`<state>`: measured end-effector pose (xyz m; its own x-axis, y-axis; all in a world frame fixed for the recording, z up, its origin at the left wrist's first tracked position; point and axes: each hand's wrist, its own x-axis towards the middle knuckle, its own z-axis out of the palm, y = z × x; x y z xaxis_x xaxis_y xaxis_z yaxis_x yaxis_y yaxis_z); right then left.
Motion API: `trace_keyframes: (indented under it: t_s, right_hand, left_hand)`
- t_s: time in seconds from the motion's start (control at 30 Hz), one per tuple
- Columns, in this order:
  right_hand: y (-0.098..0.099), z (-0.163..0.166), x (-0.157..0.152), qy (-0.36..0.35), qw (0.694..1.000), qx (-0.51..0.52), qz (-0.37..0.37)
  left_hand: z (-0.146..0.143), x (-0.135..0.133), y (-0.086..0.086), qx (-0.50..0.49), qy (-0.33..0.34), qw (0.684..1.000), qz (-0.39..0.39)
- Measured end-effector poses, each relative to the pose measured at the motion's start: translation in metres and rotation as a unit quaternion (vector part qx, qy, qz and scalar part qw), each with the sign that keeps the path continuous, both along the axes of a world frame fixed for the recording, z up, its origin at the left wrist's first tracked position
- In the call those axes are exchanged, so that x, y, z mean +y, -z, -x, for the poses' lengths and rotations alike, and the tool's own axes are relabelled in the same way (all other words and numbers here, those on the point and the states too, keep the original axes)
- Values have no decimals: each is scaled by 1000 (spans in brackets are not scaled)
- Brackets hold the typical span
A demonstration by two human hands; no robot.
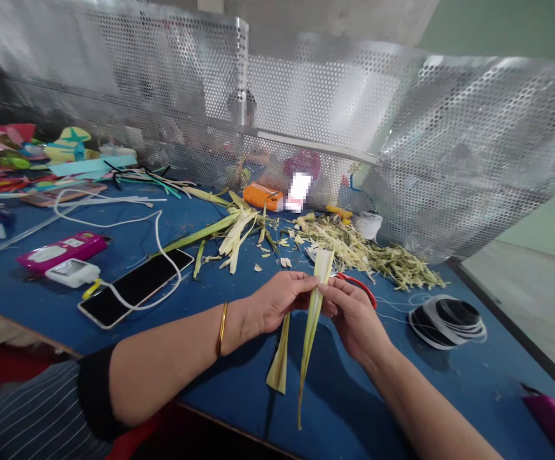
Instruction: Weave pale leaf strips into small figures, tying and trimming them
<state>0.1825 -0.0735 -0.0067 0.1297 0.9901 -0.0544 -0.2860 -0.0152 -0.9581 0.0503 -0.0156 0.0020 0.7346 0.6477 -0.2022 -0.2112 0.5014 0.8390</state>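
Note:
A long, pale green leaf strip (311, 319), like a corn husk, is pinched between both hands above the blue table. Its wide end points up and away, and its narrow tip hangs toward the near edge. My left hand (284, 299) grips it from the left with thumb and fingers. From the right, my right hand (351, 313) pinches the same strip at about the same height. Beneath my left hand lies a second, shorter leaf piece (280, 364). Red-handled scissors (361, 286) rest just behind my right hand, partly hidden.
Leaves (236, 233) and a heap of shredded strips (354, 246) lie behind my hands. A spool of white cord (447, 321) stands right. Left are a phone (136, 287), a white cable (158, 239) and a magenta packet (64, 251). A perforated metal screen (315, 96) closes the back.

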Motion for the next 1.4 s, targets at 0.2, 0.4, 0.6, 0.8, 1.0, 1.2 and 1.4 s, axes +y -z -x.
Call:
trace_keyframes:
  t_s: [0.2,0.4,0.6,0.8,1.0,1.2,1.4]
  right_hand:
    - [-1,0,1,-15,998,67,12]
    - [-10,-2,3,-16,991,131,25]
    - [-10,-3,3,-16,993,118,-10]
    - [-12,-10,3,74,985,142,-62]
    - [-31,-39,4,258,941,127,-176]
    - [-47,-54,-6,304,918,26,-254]
    - [-52,-58,-5,316,920,-34,-228]
  left_hand:
    - [0,-1,-1,-23,20,999,13]
    - [0,2,-1,-49,-38,996,68]
    - [-1,3,-6,-53,-86,991,92]
    - [1,10,-2,12,-211,976,54]
    - [6,24,2,100,-354,929,44]
    - [10,37,0,109,-418,902,24]
    - [16,46,-6,92,-415,905,17]
